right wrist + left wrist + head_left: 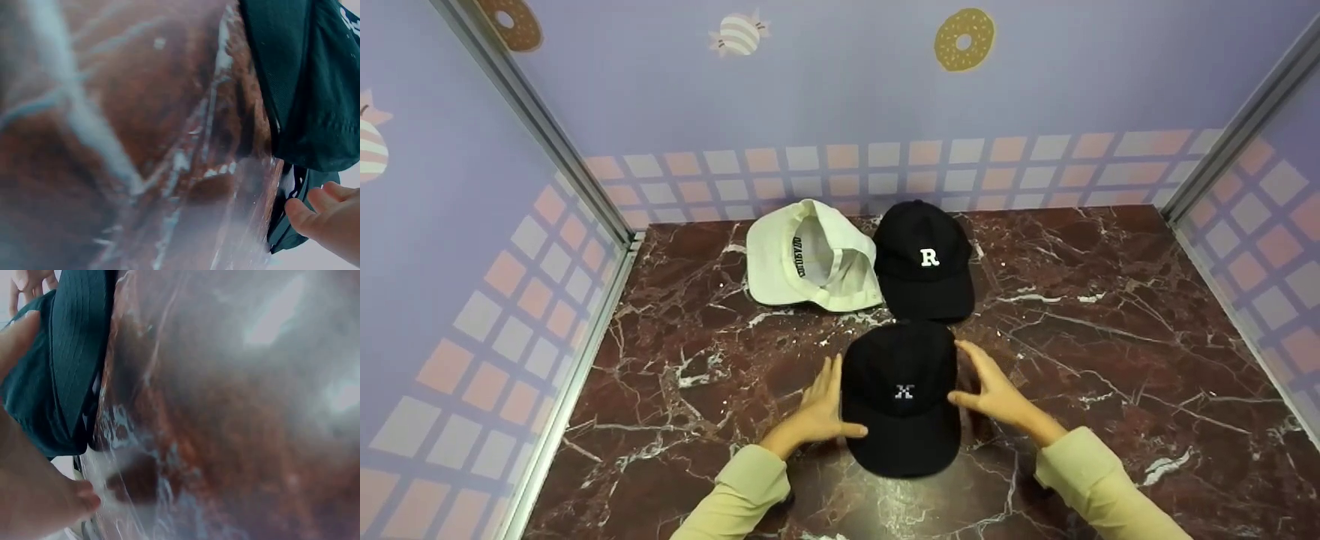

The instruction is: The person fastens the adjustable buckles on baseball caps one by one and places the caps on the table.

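Observation:
A black cap (901,367) with a small white X-like mark lies on the marbled tabletop, its brim facing the person. At its left side is the left hand (819,409), fingers extended along the crown and thumb at the brim edge. The left wrist view shows that thumb (22,334) against the dark cap (28,382), the other fingers apart from it. On the cap's other side the right hand (994,390) has its fingers spread, with fingertips near the crown; in the right wrist view these fingers (323,208) are extended below the cap (315,101).
Behind lie a second black cap (922,255) with a white R and a cream cap (769,259) turned to show its inside. They sit side by side near the back wall (840,90). Side walls with metal edging (562,412) bound the tabletop (1110,360).

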Tool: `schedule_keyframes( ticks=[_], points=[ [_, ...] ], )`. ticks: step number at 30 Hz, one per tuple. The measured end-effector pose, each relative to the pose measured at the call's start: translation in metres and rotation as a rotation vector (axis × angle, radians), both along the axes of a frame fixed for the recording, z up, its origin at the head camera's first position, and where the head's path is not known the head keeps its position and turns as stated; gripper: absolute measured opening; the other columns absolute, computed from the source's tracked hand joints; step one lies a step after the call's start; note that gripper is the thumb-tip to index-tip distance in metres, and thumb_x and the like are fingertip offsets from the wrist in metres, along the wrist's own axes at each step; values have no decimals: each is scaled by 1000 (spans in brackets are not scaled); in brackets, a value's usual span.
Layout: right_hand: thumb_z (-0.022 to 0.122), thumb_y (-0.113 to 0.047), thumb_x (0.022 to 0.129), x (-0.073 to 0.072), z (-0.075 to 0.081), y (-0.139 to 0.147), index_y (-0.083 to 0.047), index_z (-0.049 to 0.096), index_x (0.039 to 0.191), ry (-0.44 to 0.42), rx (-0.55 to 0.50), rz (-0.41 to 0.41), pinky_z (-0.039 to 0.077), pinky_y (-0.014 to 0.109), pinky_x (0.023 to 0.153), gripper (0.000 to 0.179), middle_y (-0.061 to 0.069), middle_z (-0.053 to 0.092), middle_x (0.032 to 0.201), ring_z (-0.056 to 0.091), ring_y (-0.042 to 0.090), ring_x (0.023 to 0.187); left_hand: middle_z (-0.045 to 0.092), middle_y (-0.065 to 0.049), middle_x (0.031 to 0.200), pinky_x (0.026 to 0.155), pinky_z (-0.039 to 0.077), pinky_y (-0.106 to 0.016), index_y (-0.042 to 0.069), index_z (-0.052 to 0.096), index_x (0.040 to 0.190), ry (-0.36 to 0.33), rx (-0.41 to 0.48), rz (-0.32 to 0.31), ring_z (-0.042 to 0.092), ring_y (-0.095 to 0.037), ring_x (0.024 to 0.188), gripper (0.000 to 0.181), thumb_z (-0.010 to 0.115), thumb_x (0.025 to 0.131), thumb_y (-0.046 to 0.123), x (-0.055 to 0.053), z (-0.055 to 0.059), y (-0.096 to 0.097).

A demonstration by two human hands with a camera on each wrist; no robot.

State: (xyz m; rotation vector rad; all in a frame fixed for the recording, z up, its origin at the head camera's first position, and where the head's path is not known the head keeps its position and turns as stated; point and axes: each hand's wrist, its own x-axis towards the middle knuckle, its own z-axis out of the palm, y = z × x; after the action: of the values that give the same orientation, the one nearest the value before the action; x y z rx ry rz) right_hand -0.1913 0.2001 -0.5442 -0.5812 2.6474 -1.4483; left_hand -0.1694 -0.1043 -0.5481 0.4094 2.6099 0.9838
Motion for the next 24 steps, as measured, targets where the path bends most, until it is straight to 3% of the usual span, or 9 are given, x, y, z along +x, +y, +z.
schedule_keyframes(
  ticks=[4, 7, 14, 19, 24],
  points=[
    [72, -19, 68, 4, -6, 1, 0, 27, 136, 15, 59, 24, 20, 55, 102, 83, 28, 24, 139, 23, 40, 128, 5, -22, 146, 103, 9, -57, 6, -3, 141, 6, -111, 5, 4, -40, 133, 117, 75, 62, 42, 2, -1, 1],
    [72, -19, 68, 5, -9, 2, 0, 25, 137, -7, 62, 34, 21, 54, 102, 85, 28, 22, 140, 25, 39, 128, 12, -18, 147, 103, 9, -57, 6, 0, 141, 13, -142, -13, 5, -39, 134, 114, 74, 63, 41, 1, 0, 2],
    [71, -13, 71, 5, -10, 5, -2, 16, 139, -87, -4, 34, 25, 48, 103, 88, 22, 26, 140, 30, 34, 127, 16, -15, 147, 104, 9, -57, 7, 2, 142, 23, -136, -34, 6, -37, 134, 108, 73, 66, 36, -7, 1, 11],
    [68, -3, 72, 10, 8, 2, 6, 13, 138, -124, -55, 16, 27, 52, 100, 86, 30, 29, 135, 33, 41, 123, 15, -14, 147, 104, 10, -56, 7, 2, 142, 17, -142, -40, 6, -36, 135, 106, 72, 68, 36, -13, 1, 21],
    [67, -3, 73, 4, 9, 7, 6, 12, 138, -125, -48, -21, 28, 53, 99, 85, 33, 28, 134, 34, 44, 121, 11, -12, 148, 106, 7, -54, 11, 0, 142, -11, -151, -30, 4, -33, 136, 106, 71, 69, 37, -20, 1, 32]
  ],
)
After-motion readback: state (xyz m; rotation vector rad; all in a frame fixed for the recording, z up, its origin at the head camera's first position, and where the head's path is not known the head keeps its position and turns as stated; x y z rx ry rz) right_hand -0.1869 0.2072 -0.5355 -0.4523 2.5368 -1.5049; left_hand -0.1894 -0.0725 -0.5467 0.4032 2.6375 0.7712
